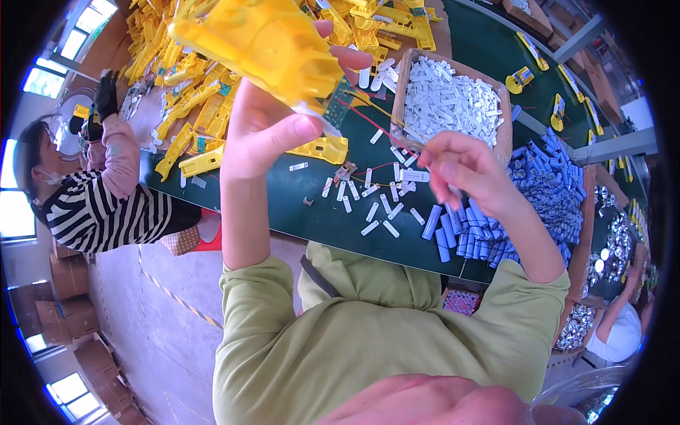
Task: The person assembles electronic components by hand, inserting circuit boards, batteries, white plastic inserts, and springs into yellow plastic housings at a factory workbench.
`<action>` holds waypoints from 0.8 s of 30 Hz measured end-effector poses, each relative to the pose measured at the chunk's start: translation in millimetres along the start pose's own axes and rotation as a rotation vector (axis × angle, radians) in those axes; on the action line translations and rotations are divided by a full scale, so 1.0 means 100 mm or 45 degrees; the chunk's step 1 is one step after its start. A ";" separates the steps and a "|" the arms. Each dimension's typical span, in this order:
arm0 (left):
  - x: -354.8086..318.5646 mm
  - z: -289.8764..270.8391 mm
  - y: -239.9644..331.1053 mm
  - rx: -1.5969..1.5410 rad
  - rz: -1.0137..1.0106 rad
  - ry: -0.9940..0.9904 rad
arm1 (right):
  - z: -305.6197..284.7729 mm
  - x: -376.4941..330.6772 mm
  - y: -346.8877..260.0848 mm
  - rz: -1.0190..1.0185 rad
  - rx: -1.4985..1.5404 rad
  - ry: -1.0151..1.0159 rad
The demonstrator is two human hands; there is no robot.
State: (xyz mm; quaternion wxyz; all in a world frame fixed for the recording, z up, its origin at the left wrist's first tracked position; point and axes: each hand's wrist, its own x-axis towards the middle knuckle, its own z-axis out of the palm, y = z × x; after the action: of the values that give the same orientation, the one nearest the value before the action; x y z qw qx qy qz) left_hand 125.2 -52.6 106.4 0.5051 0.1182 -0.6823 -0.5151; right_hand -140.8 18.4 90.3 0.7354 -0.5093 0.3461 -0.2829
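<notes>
My left hand (265, 131) is raised and closed around a yellow plastic housing (265, 53), thumb below and fingers behind it. A small green circuit board (337, 108) shows at the housing's lower right end. From it a red wire (372, 122) and a yellow wire (379, 108) stretch toward my right hand (460, 170). The right fingers are pinched at the far end of the wires; the exact grip is partly hidden and blurred. Small white strips (386, 205) lie scattered on the green table below both hands.
A carton of white pieces (453, 103) stands behind my right hand. Blue cylindrical cells (542, 191) are heaped to the right. Yellow housings (191, 92) pile up at the back left. A person in a striped top (117, 219) works at the left; shiny round parts (616, 244) lie far right.
</notes>
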 end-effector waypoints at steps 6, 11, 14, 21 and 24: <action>-0.09 0.05 -0.02 0.130 -0.101 0.056 | 0.05 -0.37 -0.19 -0.702 -0.020 0.096; -0.20 0.22 -0.25 -0.101 -0.298 0.016 | 0.21 -0.51 -0.30 -0.741 -0.171 0.276; -0.28 0.57 -0.29 -0.172 -0.400 -0.111 | 0.16 -0.42 -0.20 -0.479 -0.255 0.560; -0.43 1.10 -0.44 0.285 -0.432 -0.213 | 0.05 -0.26 0.10 -0.535 0.096 1.015; -0.52 1.29 -0.49 0.585 -0.192 -0.334 | -0.22 -0.21 0.40 -0.903 -0.219 1.322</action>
State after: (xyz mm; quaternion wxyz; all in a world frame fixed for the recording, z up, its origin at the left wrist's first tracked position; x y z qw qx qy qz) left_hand 27.2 35.9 42.1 0.3325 0.2125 -0.8302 -0.3938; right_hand -168.4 35.0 51.8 0.2898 -0.4468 0.4893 -0.6907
